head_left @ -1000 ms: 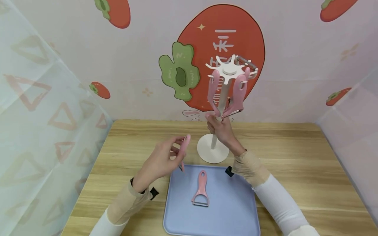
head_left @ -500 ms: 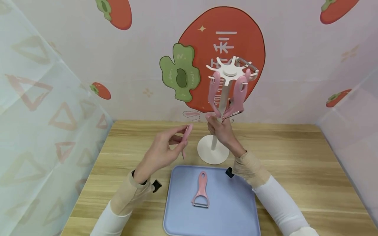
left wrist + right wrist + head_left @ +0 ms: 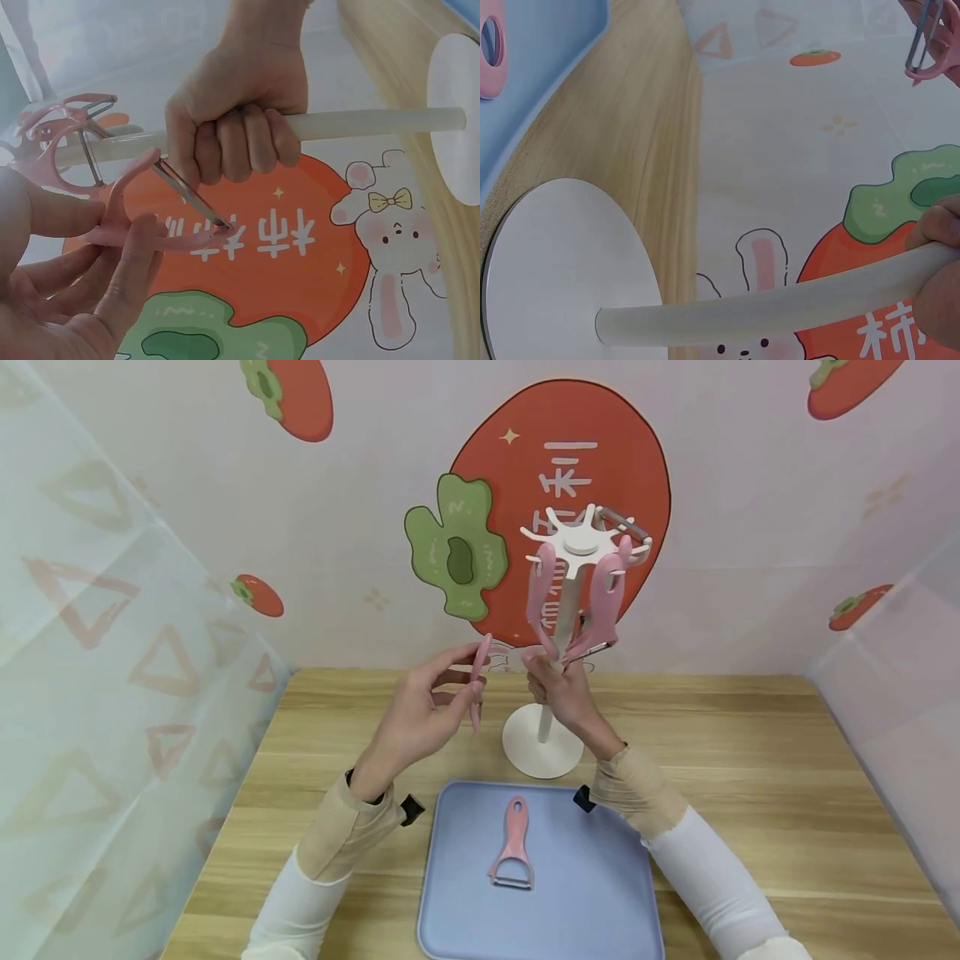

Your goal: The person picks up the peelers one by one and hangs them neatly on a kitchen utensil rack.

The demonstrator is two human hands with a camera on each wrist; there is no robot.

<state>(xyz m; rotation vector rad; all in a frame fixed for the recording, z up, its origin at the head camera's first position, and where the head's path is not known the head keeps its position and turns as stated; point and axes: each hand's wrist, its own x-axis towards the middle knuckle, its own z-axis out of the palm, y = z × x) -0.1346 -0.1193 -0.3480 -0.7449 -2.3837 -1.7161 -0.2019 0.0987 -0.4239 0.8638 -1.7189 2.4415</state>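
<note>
My left hand [image 3: 416,714] pinches a pink peeler [image 3: 481,664] between thumb and fingers, left of a white hook stand [image 3: 581,539]. In the left wrist view the held peeler [image 3: 115,210] has its metal blade toward the stand's pole. My right hand [image 3: 564,693] is wrapped around that pole [image 3: 780,307], below the hanging peelers. Several pink peelers hang from the hooks, among them one at the front left [image 3: 540,597] and one at the front right [image 3: 607,593]. Another pink peeler [image 3: 515,839] lies flat on a blue tray [image 3: 600,893].
The stand's round white base [image 3: 542,760] rests on the wooden table [image 3: 735,735], just behind the tray. A patterned backdrop [image 3: 337,527] with a large red fruit print rises behind the stand. Bare hooks project from the stand's left side.
My left hand has risen, moving slightly right and away from the tray with the peeler. The right hand keeps its grip on the pole, and the tray's peeler lies where it was.
</note>
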